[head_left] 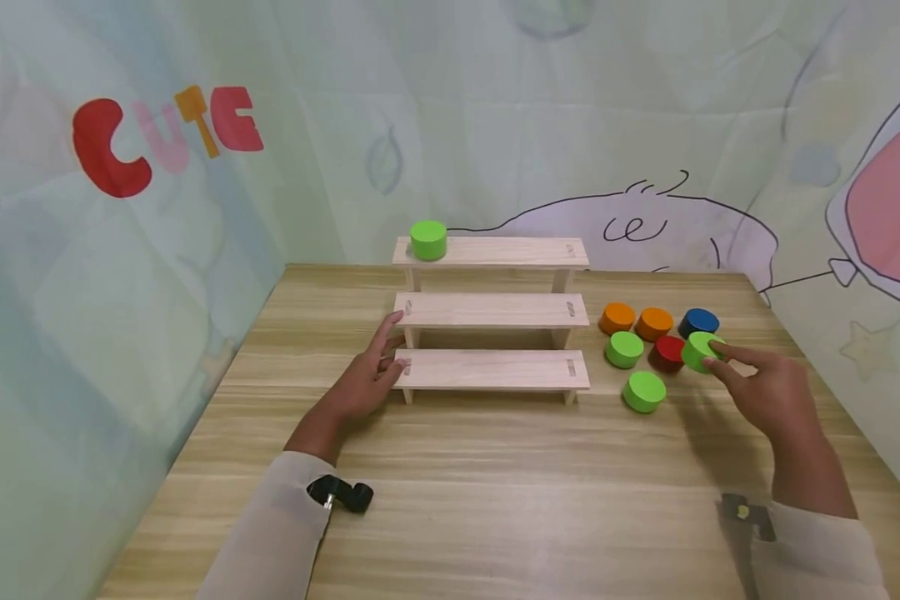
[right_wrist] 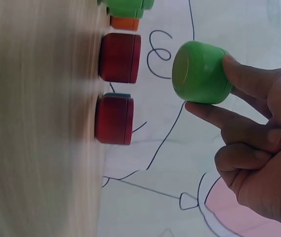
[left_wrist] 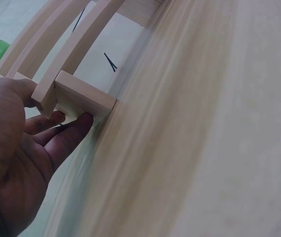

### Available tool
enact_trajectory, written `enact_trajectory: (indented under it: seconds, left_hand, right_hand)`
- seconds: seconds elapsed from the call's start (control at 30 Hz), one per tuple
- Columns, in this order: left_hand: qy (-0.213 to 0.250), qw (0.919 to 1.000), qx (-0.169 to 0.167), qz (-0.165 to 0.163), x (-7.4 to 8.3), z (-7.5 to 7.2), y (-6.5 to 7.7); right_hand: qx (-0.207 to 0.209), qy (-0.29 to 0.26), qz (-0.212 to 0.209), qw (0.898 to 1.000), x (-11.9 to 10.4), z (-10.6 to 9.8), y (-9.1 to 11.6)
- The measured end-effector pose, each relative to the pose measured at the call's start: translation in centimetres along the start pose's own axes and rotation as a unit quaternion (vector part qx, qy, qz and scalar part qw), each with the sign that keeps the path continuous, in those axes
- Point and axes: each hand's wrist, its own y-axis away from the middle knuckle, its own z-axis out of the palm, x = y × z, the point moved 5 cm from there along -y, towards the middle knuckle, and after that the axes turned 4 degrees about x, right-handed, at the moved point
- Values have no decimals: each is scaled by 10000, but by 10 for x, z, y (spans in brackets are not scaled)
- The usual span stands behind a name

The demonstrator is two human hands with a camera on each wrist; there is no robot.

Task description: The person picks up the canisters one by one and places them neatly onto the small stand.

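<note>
The green round block [head_left: 699, 352] is up in the air over the tabletop [head_left: 495, 500], near the red block [head_left: 667, 357] and the blue block [head_left: 699, 323], to the right of the wooden steps [head_left: 491, 310]. The right hand [head_left: 776, 396] pinches it at the sides with the thumb and a finger, and other fingers are curled in. The left hand [head_left: 360, 383] has its fingers a bit spread, and they touch the left end of the steps. The block looks like painted wood, so I think it is hard and light, and it will not squash or break easily. Its paint looks smooth and a bit shiny, so it might slip or turn if the pinch is too weak. The best place to hold it is the round side, with the thumb across from a finger, so the flat bottom stays free to sit down. A soft squeeze should be enough. The steps look like thin, bare wood, stiff but maybe light enough to slide if bumped, so holding the end is a good spot.
</note>
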Motion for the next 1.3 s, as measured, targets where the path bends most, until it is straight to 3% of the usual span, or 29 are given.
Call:
enact_trajectory:
  seconds: [0.27,0.43,0.57,0.77,0.93,1.3]
  left_hand:
    - [30,10000,-11,-41,1,0,0]
    - [1,10000,-4,-46,1,-1,1]
    - [21,10000,-30,-78,0,-2,1]
    - [84,9999,-48,-70,2,0,1]
    - [27,10000,-26,-26,4,1,0]
    - [38,10000,13,-63,4,-2,1]
  right_hand:
    - [391,-39,-216,9990,-22,-5,2]
    - [997,-205,-516,9935,-42,-8,0]
    - [1604,-496,-810,9825,-60,-12,-3]
    - [2440,-936,-1515,9533,-89,-23,-8]
    - [2571,-1241,-1758,9421,-108,-29,-16]
    - [2290,-1527,-1896,9425,-156,-33,-34]
